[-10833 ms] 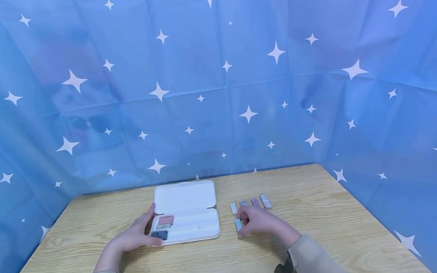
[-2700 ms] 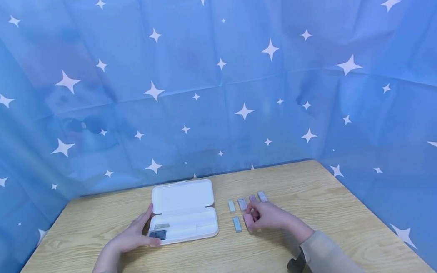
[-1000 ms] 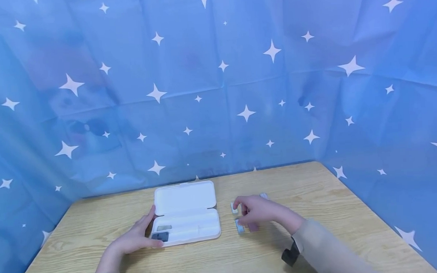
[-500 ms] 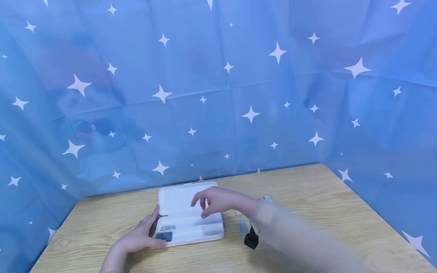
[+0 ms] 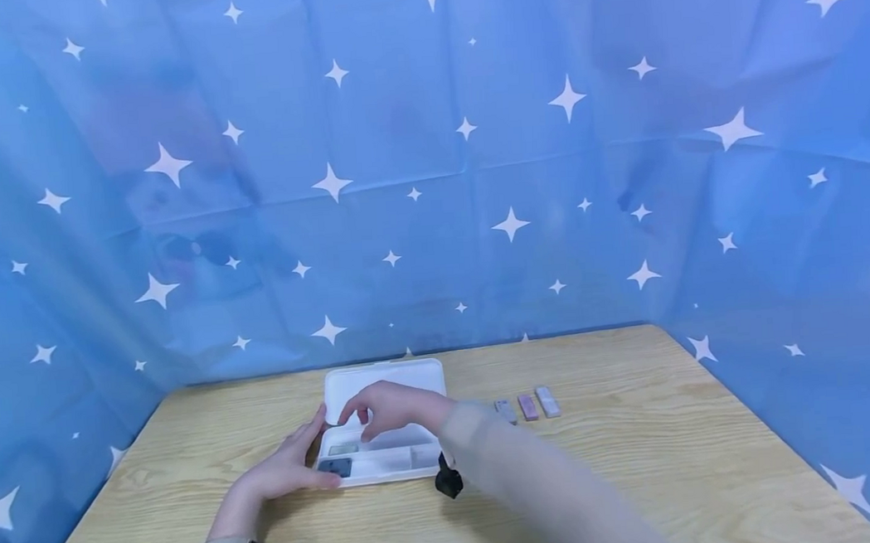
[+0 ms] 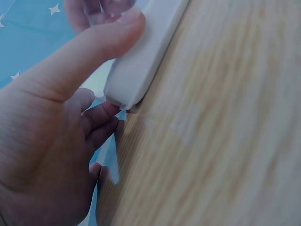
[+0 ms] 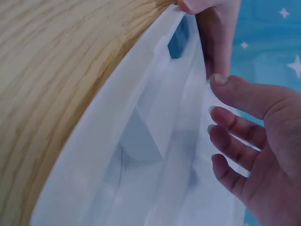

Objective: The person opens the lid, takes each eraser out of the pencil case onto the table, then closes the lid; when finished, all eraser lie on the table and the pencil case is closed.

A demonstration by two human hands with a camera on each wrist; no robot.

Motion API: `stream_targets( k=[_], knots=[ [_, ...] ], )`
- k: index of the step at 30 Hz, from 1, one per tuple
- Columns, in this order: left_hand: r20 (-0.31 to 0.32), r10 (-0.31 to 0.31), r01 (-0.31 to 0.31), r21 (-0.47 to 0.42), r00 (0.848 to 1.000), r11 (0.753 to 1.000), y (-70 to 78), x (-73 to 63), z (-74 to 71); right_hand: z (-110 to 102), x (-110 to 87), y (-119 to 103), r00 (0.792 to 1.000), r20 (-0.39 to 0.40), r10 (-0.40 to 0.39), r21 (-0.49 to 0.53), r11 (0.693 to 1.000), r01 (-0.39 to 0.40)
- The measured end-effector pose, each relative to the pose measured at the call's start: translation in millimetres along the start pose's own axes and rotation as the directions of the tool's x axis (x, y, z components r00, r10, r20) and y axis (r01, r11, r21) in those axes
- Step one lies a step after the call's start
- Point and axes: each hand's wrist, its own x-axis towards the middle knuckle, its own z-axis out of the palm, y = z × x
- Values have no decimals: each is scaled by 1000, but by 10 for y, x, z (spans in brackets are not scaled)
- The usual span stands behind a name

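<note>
White case (image 5: 380,466) lies open on the desk (image 5: 715,454), the left hand (image 5: 284,473) clamped on its left end.
Right hand (image 5: 393,407) arches above, grip apart, hiding part of the lid (image 5: 385,372); its sleeve (image 5: 537,473) runs out of frame.

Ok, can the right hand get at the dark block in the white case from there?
Likely yes: the right hand, seemingly empty, is over the open white case; only the left hand, close beside the dark block, might crowd it.

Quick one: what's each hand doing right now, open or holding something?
Left hand: holding the white case by its end.
Right hand: open above the case, nothing visible in it.
</note>
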Motion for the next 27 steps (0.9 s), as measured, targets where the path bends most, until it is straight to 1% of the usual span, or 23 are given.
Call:
stream_targets(
  k=[3, 7, 12, 20, 27],
  knots=[
    [4, 9, -9, 6, 1000, 1000, 4, 0, -7, 47, 85, -13, 1000, 16, 10, -49, 999, -9],
    [0, 16, -16, 14, 1000, 1000, 4, -7, -13, 67, 151, -47, 999, 46, 0, -109, 994, 5],
    [0, 34, -34, 13, 999, 999, 5, -19, -16, 88, 194, -62, 997, 78, -17, -130, 991, 27],
    [0, 18, -18, -1, 1000, 1000, 20, -8, -10, 103, 219, -57, 993, 114, -10, -142, 990, 26],
    [-6, 16, -16, 4, 1000, 1000, 15, -4, -17, 137, 272, -59, 990, 142, -25, -191, 980, 52]
  ],
)
